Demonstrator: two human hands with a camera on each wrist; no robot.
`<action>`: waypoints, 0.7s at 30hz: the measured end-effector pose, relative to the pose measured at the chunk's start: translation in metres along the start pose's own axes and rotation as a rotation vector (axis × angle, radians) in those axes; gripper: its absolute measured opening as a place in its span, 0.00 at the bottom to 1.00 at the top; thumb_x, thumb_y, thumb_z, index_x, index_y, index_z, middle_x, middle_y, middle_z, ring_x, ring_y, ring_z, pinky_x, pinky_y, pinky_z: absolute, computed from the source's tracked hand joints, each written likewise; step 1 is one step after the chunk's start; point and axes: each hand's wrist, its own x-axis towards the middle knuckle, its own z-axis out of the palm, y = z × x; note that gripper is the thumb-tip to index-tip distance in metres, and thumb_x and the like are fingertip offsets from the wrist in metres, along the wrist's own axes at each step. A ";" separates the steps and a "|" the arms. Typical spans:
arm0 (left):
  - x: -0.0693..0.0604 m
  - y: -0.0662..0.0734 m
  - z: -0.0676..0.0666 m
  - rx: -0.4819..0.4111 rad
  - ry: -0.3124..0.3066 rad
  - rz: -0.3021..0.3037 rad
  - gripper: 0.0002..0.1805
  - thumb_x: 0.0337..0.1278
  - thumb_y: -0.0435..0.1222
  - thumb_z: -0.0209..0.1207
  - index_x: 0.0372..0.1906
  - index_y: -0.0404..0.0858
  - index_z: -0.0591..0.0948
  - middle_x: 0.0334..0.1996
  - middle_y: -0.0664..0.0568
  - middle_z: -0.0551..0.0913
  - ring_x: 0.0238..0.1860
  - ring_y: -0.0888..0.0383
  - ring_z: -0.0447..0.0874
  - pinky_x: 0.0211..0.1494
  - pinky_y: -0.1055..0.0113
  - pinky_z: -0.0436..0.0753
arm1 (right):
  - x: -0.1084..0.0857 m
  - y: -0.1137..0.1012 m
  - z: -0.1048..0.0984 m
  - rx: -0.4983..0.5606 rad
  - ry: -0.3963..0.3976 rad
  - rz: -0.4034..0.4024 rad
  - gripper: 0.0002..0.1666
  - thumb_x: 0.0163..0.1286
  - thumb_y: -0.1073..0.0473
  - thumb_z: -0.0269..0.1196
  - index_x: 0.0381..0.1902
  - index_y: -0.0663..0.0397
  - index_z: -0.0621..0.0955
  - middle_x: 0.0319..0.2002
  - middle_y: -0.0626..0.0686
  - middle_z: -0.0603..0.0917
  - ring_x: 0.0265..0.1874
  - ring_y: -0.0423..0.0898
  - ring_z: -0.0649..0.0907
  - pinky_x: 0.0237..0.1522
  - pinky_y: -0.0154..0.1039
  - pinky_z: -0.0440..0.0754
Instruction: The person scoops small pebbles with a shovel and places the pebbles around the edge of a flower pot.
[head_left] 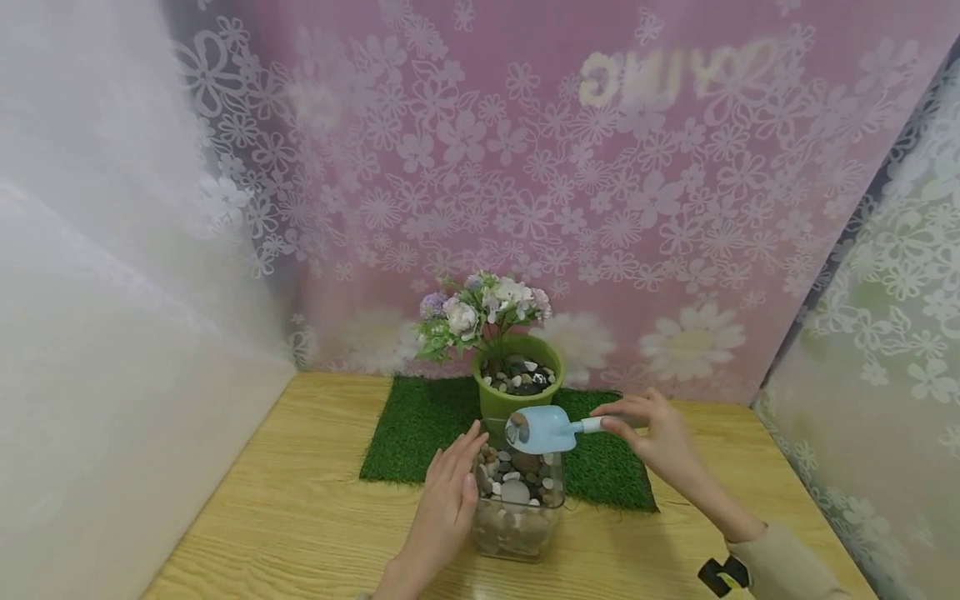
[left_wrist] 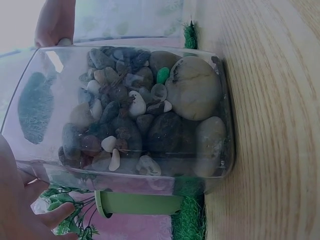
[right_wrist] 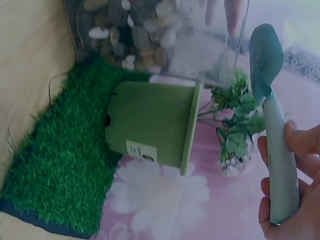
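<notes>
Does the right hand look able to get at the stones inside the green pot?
Probably yes: the green pot holding the stones is open above and near the right hand, though that hand grips the blue scoop, so it is not free.

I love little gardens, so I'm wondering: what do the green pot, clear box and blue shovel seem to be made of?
Green pot: likely satin plastic, from its even color and projecting rim.
Clear box: glossy, transparent plastic or glass; stones show through its walls, but the look settles neither.
Blue shovel: perhaps plastic or painted metal, its blade smooth and evenly colored.
</notes>
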 end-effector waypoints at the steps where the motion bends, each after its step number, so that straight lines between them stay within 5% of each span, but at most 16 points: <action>1: 0.000 0.000 0.000 0.001 -0.003 -0.001 0.31 0.73 0.28 0.48 0.77 0.46 0.65 0.79 0.54 0.60 0.73 0.41 0.66 0.67 0.27 0.62 | 0.003 0.002 0.000 -0.019 0.010 0.003 0.12 0.59 0.65 0.73 0.40 0.46 0.91 0.35 0.46 0.89 0.27 0.43 0.65 0.31 0.38 0.60; 11: -0.001 -0.002 0.001 0.028 0.011 0.021 0.31 0.71 0.27 0.49 0.76 0.43 0.67 0.78 0.51 0.62 0.72 0.39 0.67 0.66 0.27 0.64 | 0.038 0.037 0.005 -0.118 0.069 0.123 0.08 0.62 0.62 0.73 0.40 0.56 0.91 0.35 0.59 0.89 0.26 0.51 0.73 0.26 0.43 0.68; 15: -0.001 -0.002 0.001 0.035 0.003 0.015 0.30 0.72 0.28 0.49 0.76 0.43 0.67 0.78 0.53 0.62 0.72 0.39 0.67 0.67 0.28 0.63 | 0.052 0.050 0.011 -0.142 0.037 0.184 0.10 0.67 0.60 0.70 0.43 0.58 0.90 0.37 0.60 0.89 0.32 0.55 0.76 0.33 0.50 0.73; 19: 0.000 -0.002 0.000 0.051 -0.007 0.009 0.29 0.73 0.29 0.49 0.76 0.43 0.68 0.78 0.54 0.62 0.73 0.41 0.66 0.67 0.29 0.64 | 0.067 0.060 0.020 -0.194 0.000 0.229 0.11 0.69 0.57 0.68 0.46 0.54 0.90 0.32 0.59 0.90 0.26 0.52 0.73 0.28 0.49 0.70; 21: 0.001 -0.001 -0.001 0.060 -0.011 0.009 0.29 0.73 0.29 0.49 0.76 0.43 0.67 0.78 0.54 0.62 0.73 0.42 0.66 0.67 0.29 0.64 | 0.075 0.063 0.026 -0.226 -0.006 0.221 0.11 0.69 0.56 0.68 0.46 0.54 0.91 0.31 0.58 0.90 0.21 0.51 0.73 0.36 0.55 0.78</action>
